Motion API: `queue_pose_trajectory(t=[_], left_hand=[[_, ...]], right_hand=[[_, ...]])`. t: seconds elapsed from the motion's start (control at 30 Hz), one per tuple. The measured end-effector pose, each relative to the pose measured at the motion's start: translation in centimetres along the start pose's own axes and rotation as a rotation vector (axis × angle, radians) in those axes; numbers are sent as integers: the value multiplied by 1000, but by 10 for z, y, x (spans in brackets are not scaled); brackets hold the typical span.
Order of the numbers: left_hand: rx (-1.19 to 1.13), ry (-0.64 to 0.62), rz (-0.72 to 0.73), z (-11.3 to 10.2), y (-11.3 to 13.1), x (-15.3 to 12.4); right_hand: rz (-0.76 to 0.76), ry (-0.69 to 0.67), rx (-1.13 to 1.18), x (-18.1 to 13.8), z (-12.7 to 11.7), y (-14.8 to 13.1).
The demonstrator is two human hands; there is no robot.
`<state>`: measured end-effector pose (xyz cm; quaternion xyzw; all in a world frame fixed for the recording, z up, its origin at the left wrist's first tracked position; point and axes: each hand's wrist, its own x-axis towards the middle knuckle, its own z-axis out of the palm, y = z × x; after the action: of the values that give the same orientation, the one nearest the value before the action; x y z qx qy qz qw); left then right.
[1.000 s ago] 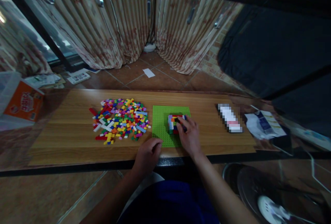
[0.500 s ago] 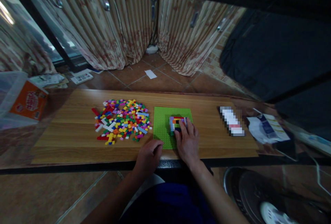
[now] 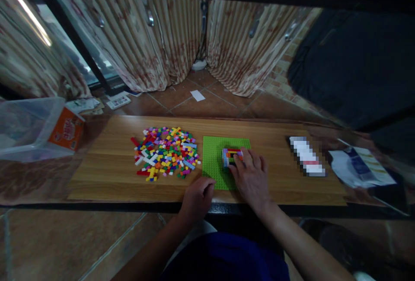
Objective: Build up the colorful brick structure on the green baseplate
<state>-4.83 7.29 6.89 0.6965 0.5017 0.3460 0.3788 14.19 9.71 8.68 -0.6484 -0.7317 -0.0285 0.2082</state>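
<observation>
Near the front edge of a stripy wooden tabletop, a bumpy green board. On its right half, a brick box. Touching the box's right side, a bent right hand; can't tell if clamped. By the board's front left corner, a left hand, fingers curled together. Farther left, a messy brick pile.

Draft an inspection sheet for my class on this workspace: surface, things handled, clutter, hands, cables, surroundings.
Surface: wood-grain tabletop.
Things handled: multicoloured brick structure on green baseplate; loose bricks spread to its left.
Clutter: pixelated object towards the tabletop's right; papers or packaging beyond.
Hands: right hand on the structure; left hand curled near the baseplate's near-left corner, contents hidden.
Cables: nothing seen clearly.
Surroundings: curtains, tiled floor, clear plastic bin at left.
</observation>
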Motion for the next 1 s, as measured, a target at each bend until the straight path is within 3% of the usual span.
queue_pose_trajectory(t=[0.17,0.47,0.6,0.77,1.0], left_hand=[[29,12,9,0,2,-1],[-9,50,65,-2,-1,-5],[-32,96,13,-16,-2,-15],[-26,171,-78,-41,-17,-26],[4,199,-87,-54,-31,-26]], right_hand=[[-136,-55,-109,3,1,3],[-105,112,-172,0,4,9],[-100,169,-30,-1,5,-21],[-128,-65,200,0,18,-77],[31,-205,132,16,36,-111]])
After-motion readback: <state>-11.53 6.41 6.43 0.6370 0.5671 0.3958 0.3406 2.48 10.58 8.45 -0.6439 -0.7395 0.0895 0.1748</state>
